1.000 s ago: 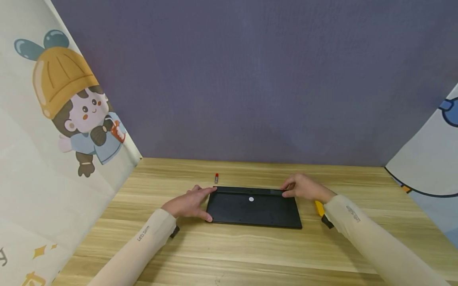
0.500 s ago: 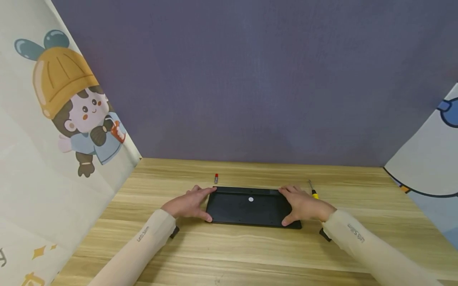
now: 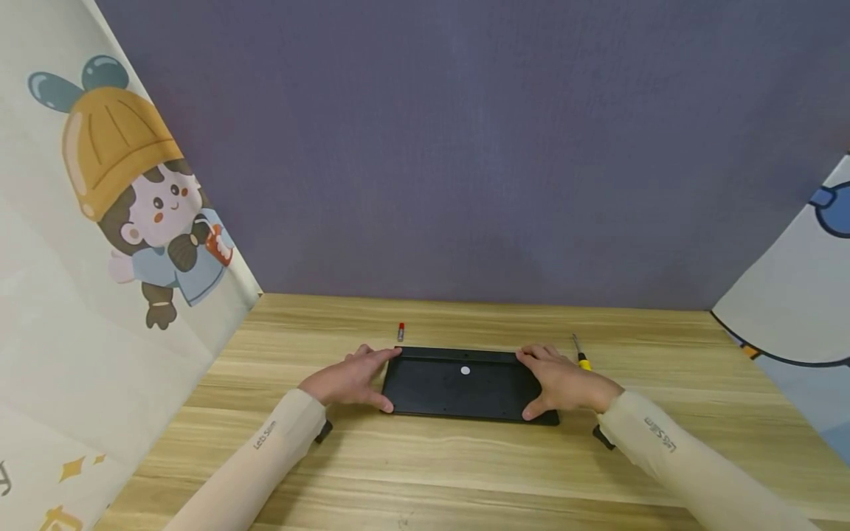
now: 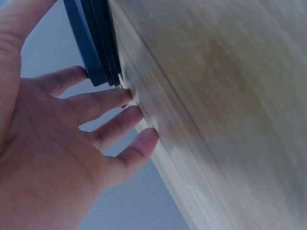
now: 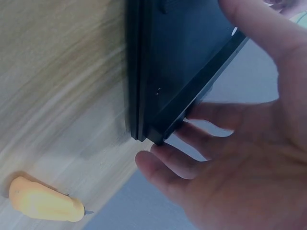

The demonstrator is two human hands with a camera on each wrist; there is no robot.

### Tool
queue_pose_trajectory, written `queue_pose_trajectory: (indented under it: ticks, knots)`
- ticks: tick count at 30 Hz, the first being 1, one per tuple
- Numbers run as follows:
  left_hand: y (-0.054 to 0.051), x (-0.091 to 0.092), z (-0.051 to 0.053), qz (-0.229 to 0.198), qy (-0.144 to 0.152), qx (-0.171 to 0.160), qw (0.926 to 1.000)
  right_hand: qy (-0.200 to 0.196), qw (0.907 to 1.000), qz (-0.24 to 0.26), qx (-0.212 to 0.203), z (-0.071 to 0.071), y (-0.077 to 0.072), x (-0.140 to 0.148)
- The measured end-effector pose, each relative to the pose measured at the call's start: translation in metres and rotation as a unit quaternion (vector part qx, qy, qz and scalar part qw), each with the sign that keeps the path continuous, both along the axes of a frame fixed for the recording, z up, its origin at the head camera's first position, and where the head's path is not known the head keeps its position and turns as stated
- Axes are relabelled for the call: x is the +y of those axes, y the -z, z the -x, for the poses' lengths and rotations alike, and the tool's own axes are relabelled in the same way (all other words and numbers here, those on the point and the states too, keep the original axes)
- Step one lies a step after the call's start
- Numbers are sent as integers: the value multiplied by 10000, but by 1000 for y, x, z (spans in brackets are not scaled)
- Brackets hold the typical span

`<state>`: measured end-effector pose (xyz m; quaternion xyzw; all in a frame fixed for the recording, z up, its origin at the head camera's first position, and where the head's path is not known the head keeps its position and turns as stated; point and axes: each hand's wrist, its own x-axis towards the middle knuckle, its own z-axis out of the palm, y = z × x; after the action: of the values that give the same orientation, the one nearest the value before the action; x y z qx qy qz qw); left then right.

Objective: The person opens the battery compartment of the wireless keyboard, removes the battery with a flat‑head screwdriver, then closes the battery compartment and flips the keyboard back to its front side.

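Note:
A black keyboard (image 3: 458, 387) lies underside up on the table, a small white round sticker on it and a raised ridge along its far side. My left hand (image 3: 350, 379) holds its left end, forefinger at the far corner and thumb at the near edge. The other left fingers touch the wood in the left wrist view. My right hand (image 3: 559, 382) spans the right end, thumb near the front edge and fingers against the ridge (image 5: 187, 100). Behind the keyboard lies a small red-and-grey battery (image 3: 401, 332). A screwdriver (image 3: 583, 360) with a yellow-and-black handle lies beyond my right hand, partly hidden.
The wooden table (image 3: 425, 472) stretches toward me in front of the keyboard. A grey-purple panel (image 3: 465, 162) rises along its back edge. Walls with cartoon prints flank both sides.
My right hand has moved from the keyboard's far right corner, where its fingertips were together, and now spreads across the right end. This uncovers the screwdriver's tip. The left hand stays put.

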<state>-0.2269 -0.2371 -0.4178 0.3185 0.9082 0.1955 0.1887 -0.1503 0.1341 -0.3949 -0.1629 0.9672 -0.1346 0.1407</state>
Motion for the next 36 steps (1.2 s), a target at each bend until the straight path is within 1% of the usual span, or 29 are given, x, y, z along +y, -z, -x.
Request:
queue_pose_trajectory:
  ticks: [3, 7, 10, 14, 22, 29, 36]
  knots:
    - [0, 0, 1, -19, -16, -7, 10000, -51, 10000, -73, 15, 3, 0, 0]
    - [1, -1, 3, -58, -21, -9, 10000, -31, 9998, -179, -73, 7, -1, -1]
    - [2, -1, 4, -73, 2, 9, 10000, -22, 9998, -170, -92, 11, -2, -4]
    - [3, -2, 6, -95, 15, 12, 10000, -99, 9999, -61, -5, 17, 0, -11]
    - [5, -4, 8, -163, -81, 64, 9998, -317, 9995, 71, 25, 29, 6, -38]
    - [4, -4, 10, -175, -83, 69, 9998, -400, 9991, -162, 4, 39, 12, -63]
    - [3, -4, 12, -132, -85, 108, 9998, -494, 9987, -156, 19, 47, 14, -75]
